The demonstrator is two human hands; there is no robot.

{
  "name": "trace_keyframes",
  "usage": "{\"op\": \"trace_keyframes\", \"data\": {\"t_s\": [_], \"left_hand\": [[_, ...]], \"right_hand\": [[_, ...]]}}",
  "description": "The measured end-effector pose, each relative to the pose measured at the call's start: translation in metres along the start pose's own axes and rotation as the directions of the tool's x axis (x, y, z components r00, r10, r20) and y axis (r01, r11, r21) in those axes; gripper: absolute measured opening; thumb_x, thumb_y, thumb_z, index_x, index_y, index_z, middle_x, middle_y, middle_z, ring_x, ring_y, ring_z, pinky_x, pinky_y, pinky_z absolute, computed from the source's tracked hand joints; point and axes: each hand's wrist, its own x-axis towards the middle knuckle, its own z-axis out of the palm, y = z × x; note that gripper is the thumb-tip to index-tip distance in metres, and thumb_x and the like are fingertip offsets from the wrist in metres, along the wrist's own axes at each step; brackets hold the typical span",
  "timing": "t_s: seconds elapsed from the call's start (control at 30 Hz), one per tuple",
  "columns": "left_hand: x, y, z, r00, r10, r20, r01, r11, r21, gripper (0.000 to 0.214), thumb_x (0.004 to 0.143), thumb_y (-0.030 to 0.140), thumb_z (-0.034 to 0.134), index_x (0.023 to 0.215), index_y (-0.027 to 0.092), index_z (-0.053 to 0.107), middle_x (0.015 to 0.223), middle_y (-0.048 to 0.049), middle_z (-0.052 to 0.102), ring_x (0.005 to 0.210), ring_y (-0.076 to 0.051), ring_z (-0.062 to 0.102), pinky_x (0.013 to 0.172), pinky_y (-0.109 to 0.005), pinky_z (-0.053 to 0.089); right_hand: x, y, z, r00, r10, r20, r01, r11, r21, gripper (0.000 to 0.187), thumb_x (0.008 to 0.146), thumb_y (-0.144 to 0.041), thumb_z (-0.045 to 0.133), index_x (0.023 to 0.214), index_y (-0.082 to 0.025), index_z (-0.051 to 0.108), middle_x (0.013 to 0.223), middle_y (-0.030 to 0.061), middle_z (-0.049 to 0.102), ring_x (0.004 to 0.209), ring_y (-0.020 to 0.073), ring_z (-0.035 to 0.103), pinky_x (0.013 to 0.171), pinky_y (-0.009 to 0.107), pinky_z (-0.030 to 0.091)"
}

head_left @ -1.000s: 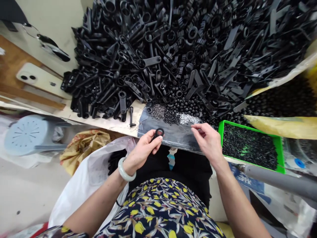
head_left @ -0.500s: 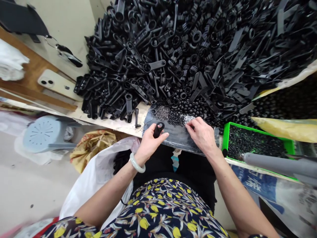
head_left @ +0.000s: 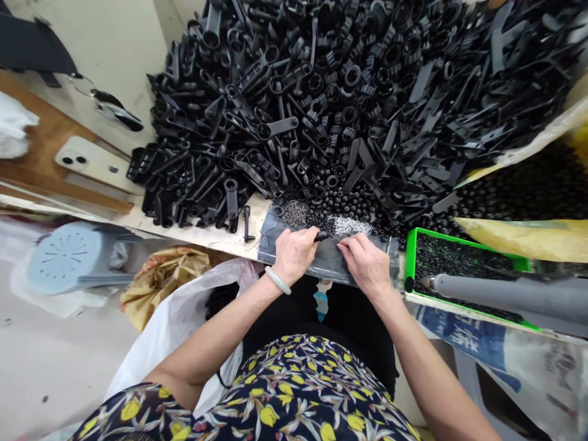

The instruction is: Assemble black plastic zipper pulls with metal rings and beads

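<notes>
My left hand (head_left: 295, 252) is closed around a black plastic part (head_left: 324, 235), and only its end shows past the fingers. Just to the right, my right hand (head_left: 366, 262) pinches thumb and fingers together close to that end; whatever is between the fingertips is too small to make out. Behind my right fingertips lies a small heap of silvery metal pins (head_left: 350, 226). Small black balls (head_left: 337, 201) and tiny grey-brown pieces (head_left: 295, 212) lie beside it. Both hands are over a dark sheet (head_left: 333, 262) at the table's front edge.
A big pile of black plastic handles and rings (head_left: 294, 104) covers the table behind. At right stand a green tray (head_left: 410, 260) of small black pieces and a grey tool (head_left: 496, 293). A phone (head_left: 94, 162) lies left; a blue stool (head_left: 62, 257) is below.
My left hand has turned over and moved right with the black part, tipping it toward my right hand. My right hand has drawn back from the metal pins toward my body.
</notes>
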Motion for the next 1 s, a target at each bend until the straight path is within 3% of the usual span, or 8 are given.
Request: {"op": "trace_keyframes", "data": {"t_s": [0.13, 0.27, 0.43, 0.63, 1.0], "left_hand": [[-0.002, -0.002, 0.001, 1.0, 0.007, -0.006, -0.007, 1.0, -0.005, 0.005, 0.098, 0.022, 0.065, 0.1, 0.023, 0.069, 0.093, -0.0009, 0.082, 0.086, -0.021, 0.076, 0.073, -0.036, 0.039], [0.0, -0.002, -0.002, 0.997, 0.036, -0.069, -0.041, 0.997, -0.062, 0.009, 0.096, 0.019, 0.067, 0.102, 0.025, 0.069, 0.096, 0.0011, 0.082, 0.087, -0.02, 0.076, 0.074, -0.035, 0.041], [0.042, 0.015, -0.013, 0.979, 0.095, -0.179, -0.122, 0.982, -0.144, 0.014, 0.097, 0.021, 0.066, 0.11, 0.026, 0.069, 0.107, 0.0006, 0.081, 0.096, -0.019, 0.076, 0.08, -0.033, 0.045], [0.093, 0.035, -0.01, 0.981, 0.17, -0.097, -0.171, 0.985, -0.004, 0.014, 0.1, 0.022, 0.062, 0.113, 0.023, 0.068, 0.104, -0.0035, 0.079, 0.097, -0.022, 0.073, 0.083, -0.035, 0.044], [0.095, 0.024, -0.005, 0.978, 0.207, -0.013, -0.205, 0.973, 0.108, 0.017, 0.104, 0.022, 0.055, 0.116, 0.018, 0.067, 0.106, -0.0093, 0.078, 0.099, -0.025, 0.072, 0.086, -0.038, 0.041]], "right_hand": [[0.0, 0.0, 0.002, 0.997, 0.071, -0.034, -0.068, 0.993, 0.093, 0.021, 0.109, -0.032, 0.054, 0.101, -0.021, 0.07, 0.098, 0.0025, 0.073, 0.08, 0.0131, 0.068, 0.067, 0.025, 0.042], [0.001, -0.002, 0.002, 0.999, 0.051, 0.0, -0.05, 0.994, 0.093, 0.022, 0.11, -0.032, 0.053, 0.101, -0.022, 0.07, 0.097, 0.0023, 0.073, 0.079, 0.0135, 0.068, 0.069, 0.026, 0.043], [0.0, -0.002, 0.003, 1.0, 0.026, -0.003, -0.026, 0.999, 0.038, 0.021, 0.11, -0.032, 0.053, 0.101, -0.021, 0.069, 0.096, 0.0025, 0.072, 0.077, 0.0138, 0.066, 0.067, 0.027, 0.042], [0.0, -0.003, 0.002, 0.999, 0.04, 0.015, -0.04, 0.999, 0.021, 0.024, 0.11, -0.033, 0.05, 0.1, -0.022, 0.069, 0.094, 0.0034, 0.072, 0.075, 0.0145, 0.066, 0.066, 0.028, 0.043], [-0.002, -0.001, 0.005, 0.996, 0.073, 0.045, -0.076, 0.995, 0.065, 0.024, 0.11, -0.033, 0.049, 0.103, -0.022, 0.069, 0.099, 0.0041, 0.072, 0.081, 0.0155, 0.067, 0.069, 0.029, 0.043]]}}
